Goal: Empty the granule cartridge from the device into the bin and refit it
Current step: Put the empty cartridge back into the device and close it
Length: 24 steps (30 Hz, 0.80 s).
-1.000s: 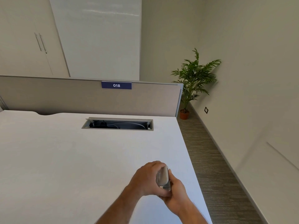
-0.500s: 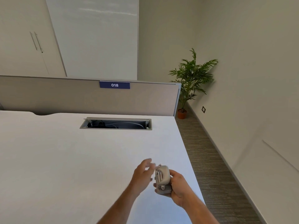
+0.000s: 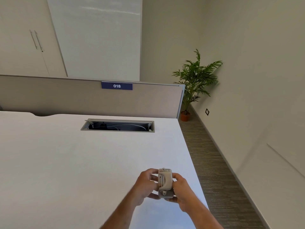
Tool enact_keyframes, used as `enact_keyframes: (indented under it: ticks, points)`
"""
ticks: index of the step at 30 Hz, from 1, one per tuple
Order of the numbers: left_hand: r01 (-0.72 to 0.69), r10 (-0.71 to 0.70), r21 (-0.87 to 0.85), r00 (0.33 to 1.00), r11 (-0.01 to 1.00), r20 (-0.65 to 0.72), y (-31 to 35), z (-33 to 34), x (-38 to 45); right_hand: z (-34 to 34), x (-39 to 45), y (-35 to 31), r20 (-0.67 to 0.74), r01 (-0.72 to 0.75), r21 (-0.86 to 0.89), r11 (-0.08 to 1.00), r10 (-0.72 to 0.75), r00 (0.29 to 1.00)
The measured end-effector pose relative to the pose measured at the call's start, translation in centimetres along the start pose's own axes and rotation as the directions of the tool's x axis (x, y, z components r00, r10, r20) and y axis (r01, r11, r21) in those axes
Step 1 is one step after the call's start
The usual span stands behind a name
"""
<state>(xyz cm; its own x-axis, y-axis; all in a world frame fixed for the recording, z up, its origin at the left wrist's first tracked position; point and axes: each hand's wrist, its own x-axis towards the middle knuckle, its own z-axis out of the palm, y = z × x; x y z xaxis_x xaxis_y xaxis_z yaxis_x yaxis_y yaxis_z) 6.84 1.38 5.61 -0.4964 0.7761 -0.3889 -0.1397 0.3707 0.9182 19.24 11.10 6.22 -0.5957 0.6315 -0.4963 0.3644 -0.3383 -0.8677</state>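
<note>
A small beige and grey device [image 3: 165,183] is held upright above the near right part of the white desk [image 3: 82,162]. My right hand [image 3: 181,189] grips its right side and base. My left hand [image 3: 146,184] clasps its left side, with the fingertips on a slotted strip along that side. Whether the cartridge is seated or partly out I cannot tell. No bin is in view.
An open cable hatch [image 3: 118,125] is set in the desk's far middle. A grey divider panel [image 3: 66,96] with a blue "018" label [image 3: 116,85] stands behind it. To the right lie carpeted floor [image 3: 214,171], a potted plant [image 3: 193,83] and a wall.
My left hand covered the device a second ago, lifted off with fingers apart half a second ago, and now grips its left side again. The device stands a little more upright.
</note>
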Motion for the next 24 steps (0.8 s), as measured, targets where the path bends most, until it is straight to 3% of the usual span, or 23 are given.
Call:
enact_keyframes:
  ticks: [7, 14, 19, 24]
  points:
    - [0.014, -0.015, -0.023, 1.000, 1.000, -0.023, 0.2, 0.3, 0.2, -0.7, 0.4, 0.3, -0.011, 0.023, -0.022, 1.000, -0.023, 1.000]
    - [0.042, -0.044, -0.029, 0.997, 0.999, -0.062, -0.7, 0.6, 0.4, -1.0, 0.7, 1.0, -0.264, 0.128, -0.027, 0.991, -0.131, 0.956]
    - [0.027, -0.028, -0.034, 0.998, 0.999, -0.056, -1.1, 0.8, 0.5, -0.7, 0.8, 1.3, -0.156, 0.086, -0.109, 0.990, -0.103, 0.982]
    - [-0.055, 0.060, 0.049, 0.991, 0.997, -0.119, -2.2, 0.6, 1.0, -0.8, 1.7, 1.6, -0.158, 0.069, -0.083, 0.994, -0.082, 0.984]
